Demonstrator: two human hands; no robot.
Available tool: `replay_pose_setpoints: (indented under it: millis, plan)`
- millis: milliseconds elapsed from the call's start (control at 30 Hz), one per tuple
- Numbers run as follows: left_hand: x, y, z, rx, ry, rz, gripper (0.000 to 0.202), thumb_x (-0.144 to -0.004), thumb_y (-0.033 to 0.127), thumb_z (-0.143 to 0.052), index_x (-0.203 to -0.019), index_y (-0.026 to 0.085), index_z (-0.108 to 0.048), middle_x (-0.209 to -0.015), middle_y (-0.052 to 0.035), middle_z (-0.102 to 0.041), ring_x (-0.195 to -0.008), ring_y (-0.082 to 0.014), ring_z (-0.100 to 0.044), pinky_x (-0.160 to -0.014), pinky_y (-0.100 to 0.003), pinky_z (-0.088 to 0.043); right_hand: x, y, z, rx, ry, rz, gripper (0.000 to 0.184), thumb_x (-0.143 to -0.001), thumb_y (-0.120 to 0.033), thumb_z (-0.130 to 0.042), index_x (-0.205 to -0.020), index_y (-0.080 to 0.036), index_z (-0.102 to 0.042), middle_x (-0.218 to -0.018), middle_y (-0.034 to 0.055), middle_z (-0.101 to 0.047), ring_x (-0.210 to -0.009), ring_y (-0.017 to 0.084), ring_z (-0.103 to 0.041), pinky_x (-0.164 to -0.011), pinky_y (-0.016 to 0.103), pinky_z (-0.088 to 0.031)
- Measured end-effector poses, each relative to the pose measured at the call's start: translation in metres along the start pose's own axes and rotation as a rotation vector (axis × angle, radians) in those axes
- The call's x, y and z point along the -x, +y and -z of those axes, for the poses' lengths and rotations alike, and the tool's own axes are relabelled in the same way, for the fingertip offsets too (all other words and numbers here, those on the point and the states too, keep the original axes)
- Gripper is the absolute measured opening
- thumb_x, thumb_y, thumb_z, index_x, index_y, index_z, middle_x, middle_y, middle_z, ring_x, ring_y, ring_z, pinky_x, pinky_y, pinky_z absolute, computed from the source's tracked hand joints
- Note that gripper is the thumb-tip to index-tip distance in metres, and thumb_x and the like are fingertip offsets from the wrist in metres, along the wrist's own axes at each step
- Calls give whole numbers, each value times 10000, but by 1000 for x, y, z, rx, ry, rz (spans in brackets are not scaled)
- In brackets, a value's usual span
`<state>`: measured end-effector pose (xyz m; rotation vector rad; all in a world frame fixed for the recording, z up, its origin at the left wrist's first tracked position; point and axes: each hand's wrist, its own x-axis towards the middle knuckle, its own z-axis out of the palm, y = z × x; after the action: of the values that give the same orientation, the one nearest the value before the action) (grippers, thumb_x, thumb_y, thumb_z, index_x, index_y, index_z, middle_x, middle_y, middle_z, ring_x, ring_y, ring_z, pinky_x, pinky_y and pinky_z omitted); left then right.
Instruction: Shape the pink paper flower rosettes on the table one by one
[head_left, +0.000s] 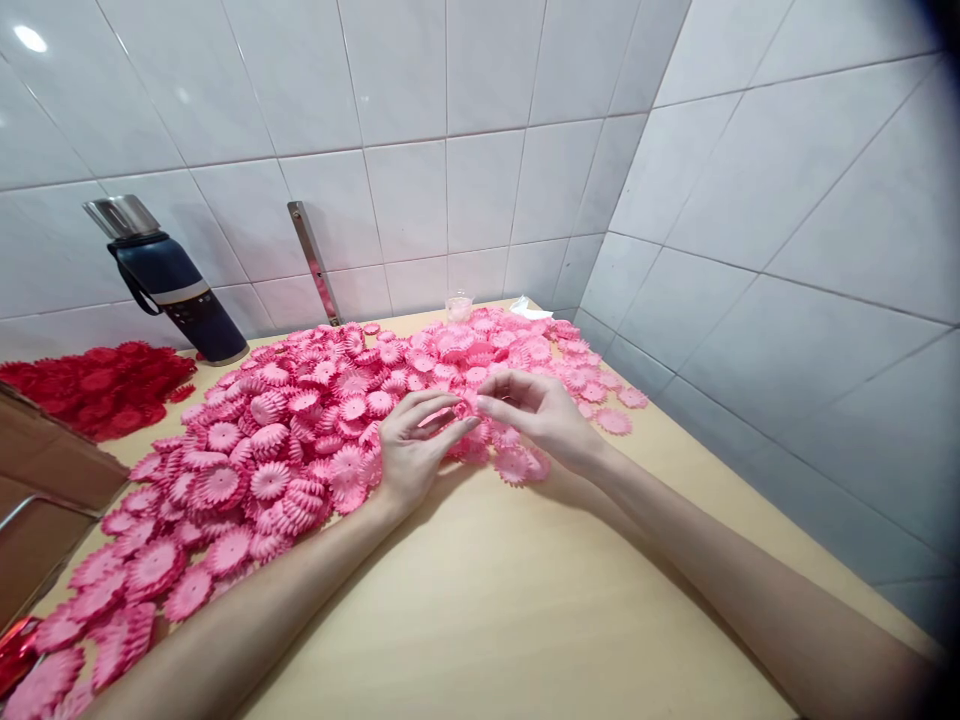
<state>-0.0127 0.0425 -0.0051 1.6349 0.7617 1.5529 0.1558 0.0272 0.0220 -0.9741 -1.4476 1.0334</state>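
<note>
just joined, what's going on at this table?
A person's left hand and right hand meet over a heap of pink pleated flower-shaped discs on a light wooden table, both pinching one small pink disc between their fingertips. A pile of red discs and a dark blue flask with a steel cap stand far left, by the white tiled wall.

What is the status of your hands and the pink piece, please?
Hands: left hand and right hand pinching one pink disc between fingertips. Disc over the pink pile on table. Nothing blocking; flask back by wall.
</note>
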Motion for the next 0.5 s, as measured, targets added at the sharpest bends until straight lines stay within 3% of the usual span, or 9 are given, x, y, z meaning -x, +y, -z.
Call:
replay_pose_setpoints:
  millis: [200,367,500]
  plan:
    - [1,-1,0,48,-54,-9,187,-667,170,-760,-851,176,-722,-984,-55,-596,-911,-167,-651,-805,-341,-609,1,3,-1,-93,-45,-47,273,-721,-354,-729,-923,-186,-651,-898,54,-658,-846,200,-640,-764,369,-538]
    - [1,-3,1,27,-72,33,187,-676,203,-754,-847,156,-696,-1067,-92,-618,-999,-205,-637,-844,-372,-588,1,-2,2,-119,47,-49,304,-623,-327,-805,-828,-183,-634,-821,32,-643,-772,185,-639,-724,355,-545]
    - [3,-3,0,84,-88,83,191,-689,182,-744,-862,143,-674,-1103,-115,-661,-1021,-227,-650,-902,-409,-559,0,-3,2,-147,24,-88,265,-639,-298,-795,-793,-181,-614,-775,9,-623,-744,157,-625,-716,324,-529]
